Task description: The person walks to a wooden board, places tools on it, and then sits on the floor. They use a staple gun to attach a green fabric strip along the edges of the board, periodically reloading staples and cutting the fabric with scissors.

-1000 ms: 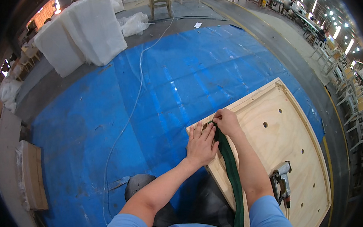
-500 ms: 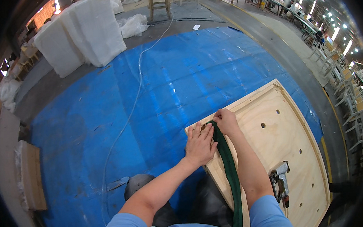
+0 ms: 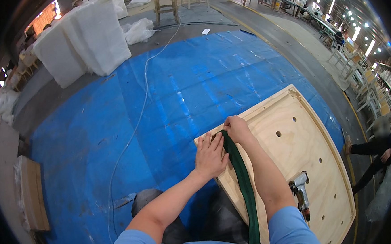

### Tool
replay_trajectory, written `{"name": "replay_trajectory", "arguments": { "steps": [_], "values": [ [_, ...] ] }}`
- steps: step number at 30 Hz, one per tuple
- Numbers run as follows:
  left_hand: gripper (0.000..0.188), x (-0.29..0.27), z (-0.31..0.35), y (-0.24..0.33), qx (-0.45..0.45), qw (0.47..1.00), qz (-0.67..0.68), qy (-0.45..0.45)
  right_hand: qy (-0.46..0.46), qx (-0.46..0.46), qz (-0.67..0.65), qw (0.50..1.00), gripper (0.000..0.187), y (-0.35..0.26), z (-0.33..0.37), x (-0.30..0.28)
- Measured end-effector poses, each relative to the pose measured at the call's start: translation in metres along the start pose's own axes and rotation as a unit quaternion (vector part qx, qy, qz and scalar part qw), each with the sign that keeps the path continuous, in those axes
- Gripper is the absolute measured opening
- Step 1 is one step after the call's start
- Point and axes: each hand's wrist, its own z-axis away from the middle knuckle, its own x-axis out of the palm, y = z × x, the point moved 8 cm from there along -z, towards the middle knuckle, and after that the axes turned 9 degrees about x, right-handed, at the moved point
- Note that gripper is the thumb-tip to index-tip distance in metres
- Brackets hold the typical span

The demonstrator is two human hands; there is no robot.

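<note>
A pale plywood panel (image 3: 303, 148) with a raised wooden rim and several round holes lies before me. Along its near left side runs a dark green fabric strip (image 3: 244, 183), trailing down toward my body. My left hand (image 3: 210, 158) lies flat near the panel's left corner, fingers stretched out at the upper end of the strip. Just right of it, my right hand (image 3: 237, 128) is closed in a pinch at that same end; its fingertips are partly hidden. A silver-and-black pneumatic staple gun (image 3: 301, 193) rests on the panel, right of my right forearm.
Blue sheeting (image 3: 95, 151) covers the floor, crossed by a thin clear hose (image 3: 147, 81). White foam-wrapped blocks (image 3: 86, 35) stand at the far left, a cardboard box (image 3: 34, 192) at the near left. At the right edge is another person (image 3: 375, 153), near rows of chairs (image 3: 368, 94).
The whole view has shifted slightly left. The other person at the right edge now shows much more. Both my hands keep their places at the strip's upper end.
</note>
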Motion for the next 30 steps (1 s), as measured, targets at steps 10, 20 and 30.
{"name": "replay_trajectory", "arguments": {
  "steps": [10, 20, 30],
  "values": [
    [0.069, -0.003, 0.002, -0.001, -0.009, 1.000, -0.010, -0.005, -0.020, -0.025, 0.005, 0.999, 0.006, -0.005, -0.004, 0.002],
    [0.071, 0.002, -0.001, 0.002, -0.021, 0.999, -0.019, -0.032, 0.093, 0.084, -0.222, 0.967, 0.029, 0.035, 0.055, -0.039],
    [0.072, 0.002, 0.001, 0.003, -0.020, 0.999, -0.016, -0.033, 0.123, 0.378, 0.003, 0.917, 0.041, 0.237, 0.328, -0.198]
  ]
}}
